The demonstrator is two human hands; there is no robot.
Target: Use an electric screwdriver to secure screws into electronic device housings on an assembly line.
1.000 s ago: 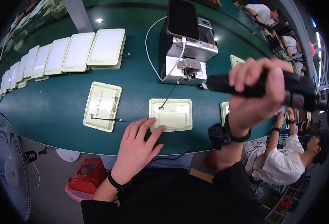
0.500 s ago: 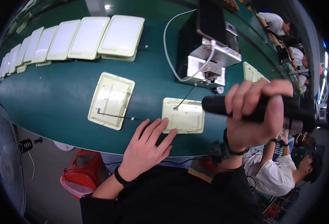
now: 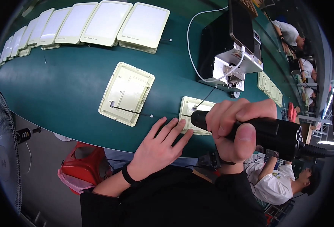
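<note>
- Left hand point(image 3: 158, 145): fingers extended and slightly spread, grasping nothing; two fingertips at the left rim of the cream panel point(image 3: 188, 103).
- Right hand point(image 3: 227, 117): clamped around the black handheld tool point(image 3: 278, 138), thumb nearest the camera. The two hands are apart.
- Tool position: held roughly horizontal, front end pointing left over the panel. Contact between tool and panel cannot be determined.
- Panel position: hollow side up on the green table point(image 3: 72, 81), partly covered by the right hand and tool. A short black cable point(image 3: 204, 99) runs from it toward the machine point(image 3: 206, 72).
- Second cream panel point(image 3: 131, 85): left of the first, well apart, hollow side up, with a dark lead point(image 3: 131, 110) extending past its right edge.
- White-faced panels point(image 3: 108, 22): overlapping row at the far left.
</note>
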